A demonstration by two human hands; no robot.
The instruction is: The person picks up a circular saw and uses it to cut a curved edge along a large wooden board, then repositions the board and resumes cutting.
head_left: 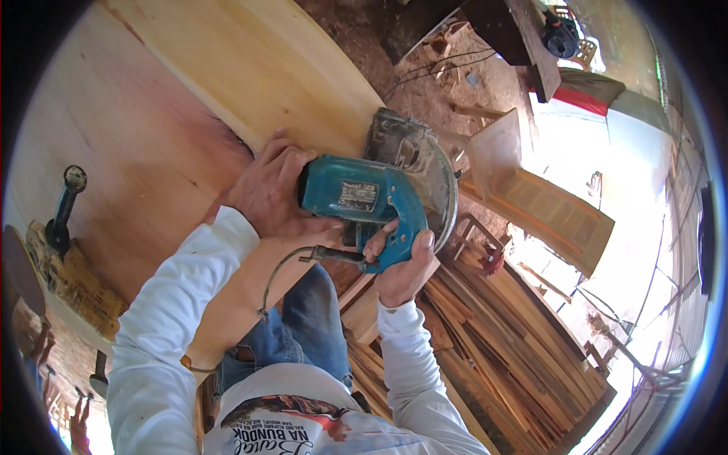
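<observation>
A teal circular saw [365, 193] with a dusty metal guard [436, 178] sits at the right edge of a wide wooden board [152, 144]. My right hand [406, 269] is wrapped around its rear handle. Against the back end of the motor housing, my left hand [269, 186] is closed, with bent fingers on top and the thumb below. The saw's power cord [277, 280] loops from the handle down toward my jeans. Where the blade meets the wood is hidden by the saw body.
A yellow tool with a dark handle [68, 208] rests on the board's left side. Long stacked wood strips [500, 334] lie at lower right. Beyond the saw are a wooden cabinet piece [538, 208], scraps on the dirt floor, and loose cables.
</observation>
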